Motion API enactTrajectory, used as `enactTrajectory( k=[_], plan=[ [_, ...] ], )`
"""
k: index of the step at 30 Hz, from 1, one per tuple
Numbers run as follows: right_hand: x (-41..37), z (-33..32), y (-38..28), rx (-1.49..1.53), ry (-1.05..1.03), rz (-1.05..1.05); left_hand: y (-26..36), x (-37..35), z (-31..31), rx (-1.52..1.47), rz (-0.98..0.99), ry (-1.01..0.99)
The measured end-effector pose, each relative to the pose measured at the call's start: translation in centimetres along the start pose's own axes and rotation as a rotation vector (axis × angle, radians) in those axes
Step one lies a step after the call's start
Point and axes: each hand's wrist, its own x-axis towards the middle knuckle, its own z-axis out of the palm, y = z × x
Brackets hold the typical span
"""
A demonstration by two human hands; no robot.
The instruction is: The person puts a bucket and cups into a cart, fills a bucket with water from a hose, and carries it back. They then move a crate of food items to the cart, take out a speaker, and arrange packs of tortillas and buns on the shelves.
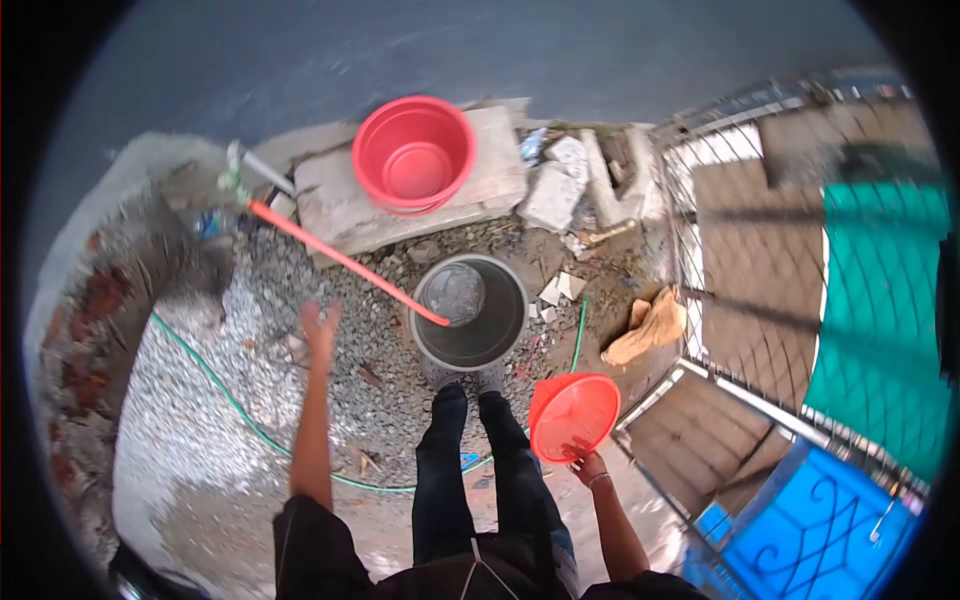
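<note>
Fingers of right hand (588,462) pinch the rim of orange basin (573,415), tilted just right of grey bucket (470,312), which sits under the orange hose (340,258) end to catch water; left hand (320,328) hovers left of the bucket, fingers spread.
</note>
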Motion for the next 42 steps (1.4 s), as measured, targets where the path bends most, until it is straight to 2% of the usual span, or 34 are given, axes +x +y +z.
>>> enactTrajectory(
  k=[1,2,3,4,5,6,7,10,12,13,15,16,17,19,20,21,22,23,25,26,28,29,31,33,35,37,39,40,41,42],
  plan=[
    [-1.3,-1.0,1.1,0.022,0.028,0.01,6.8,-3.9,-2.5,0.268,-0.448,-0.551],
    [-3.7,-1.2,1.9,0.08,0.014,-0.002,-6.6,-11.8,-2.0,0.272,-0.005,-0.803],
    [-5.2,-1.8,3.4,0.13,0.02,-0.02,1.2,-17.3,-2.7,0.476,-0.096,-0.856],
    [-6.3,-2.4,4.6,0.122,0.057,-0.012,-1.9,-24.7,-3.7,-0.002,-0.008,-0.902],
    [-7.6,-3.4,6.3,0.117,0.098,0.006,2.4,-28.2,-4.1,-0.06,0.079,-1.282],
    [-8.9,-4.4,8.0,0.158,0.093,-0.009,10.3,-31.7,-4.8,0.123,-0.325,-1.381],
    [-10.1,-5.2,9.4,0.213,0.099,-0.026,12.3,-34.9,-5.2,0.068,-0.336,-1.56],
    [-11.3,-8.8,15.4,0.269,0.052,-0.097,20.9,-40.3,-5.0,0.003,-0.211,-1.808],
    [-11.7,-11.8,18.8,0.34,0.066,-0.127,28.1,-41.0,-3.7,0.117,-0.107,-2.106],
    [-12.3,-13.3,20.6,0.361,0.072,-0.145,31.5,-41.2,-3.4,0.226,0.066,-2.187],
    [-11.6,-16.4,24.7,0.507,0.132,-0.181,33.0,-43.1,-1.5,0.469,0.168,-2.504],
    [-11.7,-17.7,26.6,0.559,0.176,-0.185,34.4,-44.0,-1.3,0.391,0.299,-2.55],
    [-11.4,-19.0,27.9,0.62,0.222,-0.193,36.9,-45.4,-0.7,0.57,0.521,-2.492],
    [-13.2,-21.7,30.2,0.785,0.317,-0.172,37.3,-49.4,0.9,0.606,0.532,-2.31],
    [-13.5,-23.8,31.6,0.817,0.363,-0.145,37.5,-52.7,1.9,0.646,0.616,-2.338],
    [-13.1,-26.1,32.7,0.852,0.404,-0.119,37.5,-55.9,3.6,0.644,0.768,-2.274],
    [-10.6,-30.2,36.2,0.627,0.308,-0.117,37.7,-58.5,5.1,0.652,0.914,-2.212],
    [-10.7,-32.0,38.4,0.789,0.348,-0.117,37.7,-61.2,5.9,0.72,0.992,-2.246],
    [-12.1,-37.0,41.7,1.042,0.462,-0.1,38.3,-69.6,7.3,0.454,0.617,-2.196],
    [-12.8,-38.5,43.6,1.134,0.522,-0.075,38.9,-72.9,7.5,0.476,0.665,-2.237],
    [-13.7,-41.5,47.1,1.303,0.576,-0.068,39.8,-79.5,7.4,0.499,0.873,-2.081],
    [-13.8,-43.0,48.4,1.419,0.607,-0.068,40.4,-82.4,7.2,0.507,0.883,-2.096],
    [-13.2,-46.4,50.5,1.49,0.625,0.004,42.0,-86.9,6.8,0.65,1.304,-1.947],
    [-10.8,-50.4,52.6,1.619,0.569,0.01,43.2,-90.4,7.1,0.74,1.364,-1.941],
    [-9.0,-54.8,52.7,1.581,0.57,0.014,44.7,-93.2,8.7,0.648,1.498,-1.948],
    [-8.1,-60.4,50.8,1.421,0.428,0.013,46.9,-96.8,11.1,0.586,1.468,-1.922],
    [-8.5,-65.8,47.3,1.391,0.441,-0.104,48.5,-101.1,15.0,0.255,1.205,-2.069],
    [-8.0,-68.8,45.2,1.349,0.438,-0.149,49.6,-104.0,16.9,0.23,1.211,-2.043],
    [-7.3,-70.7,43.8,1.307,0.422,-0.185,51.0,-106.5,17.7,0.259,1.011,-2.213],
    [-3.5,-71.6,43.5,1.311,0.428,-0.376,53.3,-108.9,18.6,0.275,0.807,-2.36]
  ],
)
